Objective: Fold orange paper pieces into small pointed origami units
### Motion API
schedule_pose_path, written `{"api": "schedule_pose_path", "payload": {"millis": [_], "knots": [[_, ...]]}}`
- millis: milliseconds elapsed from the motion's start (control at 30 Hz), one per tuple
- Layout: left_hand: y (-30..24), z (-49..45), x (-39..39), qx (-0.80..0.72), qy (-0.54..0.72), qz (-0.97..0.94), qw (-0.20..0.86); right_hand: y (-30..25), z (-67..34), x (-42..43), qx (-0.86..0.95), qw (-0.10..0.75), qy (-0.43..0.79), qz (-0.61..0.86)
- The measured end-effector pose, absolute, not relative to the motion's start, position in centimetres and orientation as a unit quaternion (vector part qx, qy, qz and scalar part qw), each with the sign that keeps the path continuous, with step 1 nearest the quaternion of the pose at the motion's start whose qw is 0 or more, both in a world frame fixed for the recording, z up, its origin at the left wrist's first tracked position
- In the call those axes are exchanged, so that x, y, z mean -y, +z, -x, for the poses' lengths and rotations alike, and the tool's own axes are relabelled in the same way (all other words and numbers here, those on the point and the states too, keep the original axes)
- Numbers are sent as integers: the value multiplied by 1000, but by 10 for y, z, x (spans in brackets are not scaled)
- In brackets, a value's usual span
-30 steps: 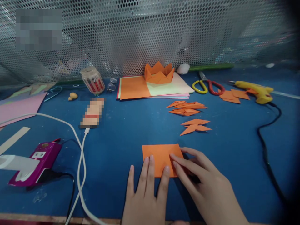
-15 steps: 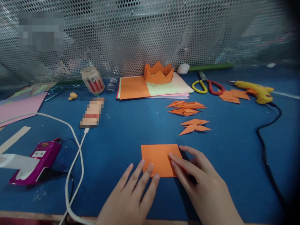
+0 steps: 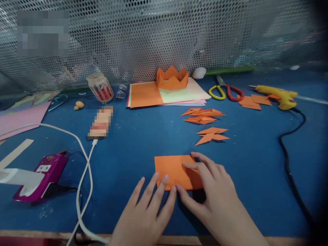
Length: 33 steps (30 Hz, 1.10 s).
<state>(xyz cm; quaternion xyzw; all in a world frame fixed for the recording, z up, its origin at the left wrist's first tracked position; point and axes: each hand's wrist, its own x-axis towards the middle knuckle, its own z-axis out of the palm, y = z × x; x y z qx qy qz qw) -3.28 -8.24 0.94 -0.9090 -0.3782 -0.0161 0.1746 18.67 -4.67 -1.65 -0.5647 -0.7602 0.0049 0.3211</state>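
An orange sheet of paper lies flat on the blue table in front of me. My left hand is open, its spread fingertips resting on the sheet's lower left part. Over the right part, my right hand arches with fingers apart: the thumb touches near the bottom edge, and the fingers are at the top edge and on the surface. Part of the sheet's right side is hidden under this hand. Beyond it lie folded orange paper pieces, with more folded pieces behind those.
An orange paper crown sits on stacked coloured paper. Scissors, orange squares and a yellow glue gun are at right. Leftward are a jar, a phone, a white cable and a purple power strip.
My right hand has gone from gripping the sheet's right edge to spreading across it, the thumb moving left along the bottom edge. My left hand stays on the paper.
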Motion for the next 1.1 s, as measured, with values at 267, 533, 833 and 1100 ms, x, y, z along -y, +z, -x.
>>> {"api": "schedule_pose_path", "payload": {"millis": [267,533,833,1100], "knots": [[29,51,70,366,41,930,13,-13,-209,46,761,283,18,584],[18,91,73,360,-10,933,-21,-9,-255,44,798,263,55,539],[89,80,28,466,-22,838,-283,10,-252,19,828,287,114,468],[53,32,-2,476,-143,793,-354,22,-203,-31,869,141,250,404]]}}
